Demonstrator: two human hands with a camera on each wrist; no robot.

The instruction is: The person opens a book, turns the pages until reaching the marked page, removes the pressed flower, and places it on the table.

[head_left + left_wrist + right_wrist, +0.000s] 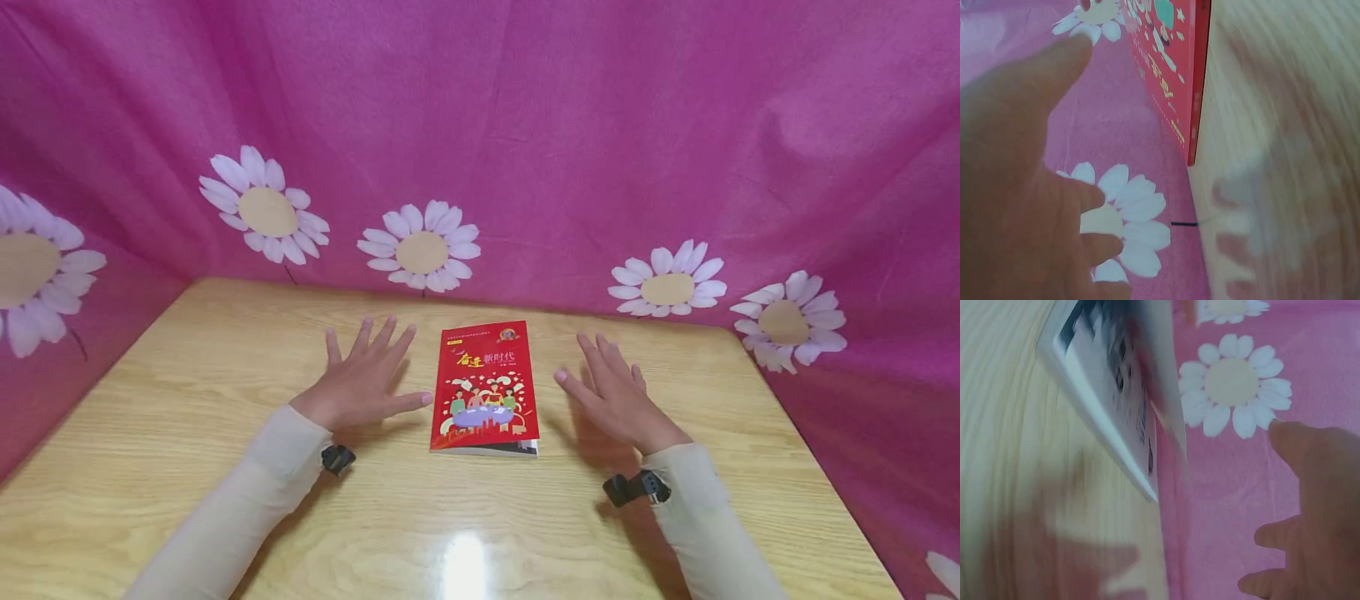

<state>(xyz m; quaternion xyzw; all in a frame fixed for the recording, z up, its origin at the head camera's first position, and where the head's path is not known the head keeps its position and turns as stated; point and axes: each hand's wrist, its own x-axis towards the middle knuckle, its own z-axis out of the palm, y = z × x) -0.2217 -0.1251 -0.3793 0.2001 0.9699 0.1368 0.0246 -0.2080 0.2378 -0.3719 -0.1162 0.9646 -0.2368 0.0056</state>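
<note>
A red paperback book (486, 392) lies front cover up on the wooden table, its cover lifted a little along the right and near edges. In the right wrist view the gap under the raised cover (1169, 381) shows a printed page (1116, 381). My left hand (363, 383) is spread to the left of the book, thumb tip right by its left edge. To the right, my right hand (615, 396) hovers over its own shadow with fingers extended, apart from the book. Neither hand holds anything. The book's spine (1197, 94) faces the left hand.
The light wooden table (375, 533) is backed and flanked by a magenta cloth (525, 150) printed with white daisies. Dark straps (637, 489) sit on both wrists over pale sleeves. A bright light reflection shows on the table's near part.
</note>
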